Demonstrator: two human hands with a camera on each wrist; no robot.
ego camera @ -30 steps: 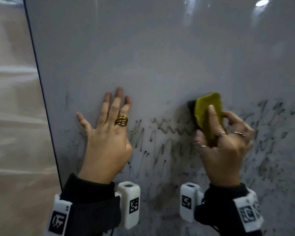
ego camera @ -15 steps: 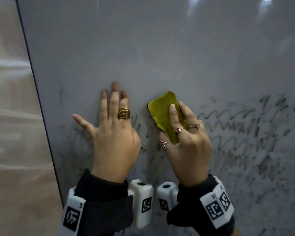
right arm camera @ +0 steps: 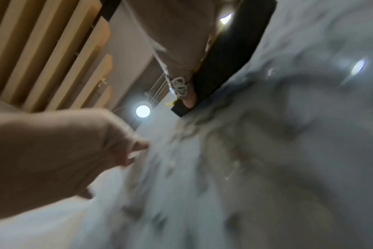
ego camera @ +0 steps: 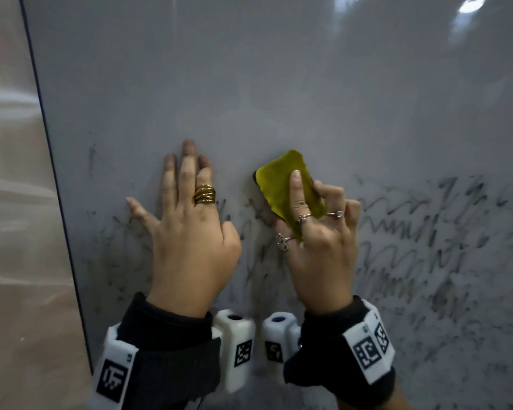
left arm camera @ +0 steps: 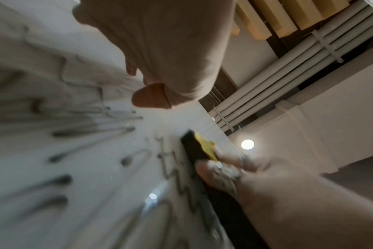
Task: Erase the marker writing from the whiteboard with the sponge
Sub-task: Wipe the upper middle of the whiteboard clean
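The whiteboard (ego camera: 279, 84) stands upright, its lower half covered in smeared black marker writing (ego camera: 412, 232). My right hand (ego camera: 308, 220) grips a yellow sponge (ego camera: 282, 184) with a dark underside and presses it flat on the board. The index finger lies along the sponge and the thumb holds its lower edge. My left hand (ego camera: 184, 184) rests flat on the board just left of the sponge, fingers straight, with a gold ring. In the left wrist view the sponge (left arm camera: 197, 148) lies dark side to the board. In the right wrist view the ringed thumb presses on the sponge (right arm camera: 219, 67).
The board's dark left edge (ego camera: 57, 179) runs down beside a beige wall (ego camera: 12, 232). The board's upper part shows only ceiling-light reflections (ego camera: 468, 4). Fainter scribbles (ego camera: 258, 255) lie between and below my hands.
My right hand slid the sponge left across the writing, from right of the board's middle to beside my left hand. The left hand stayed flat on the board.
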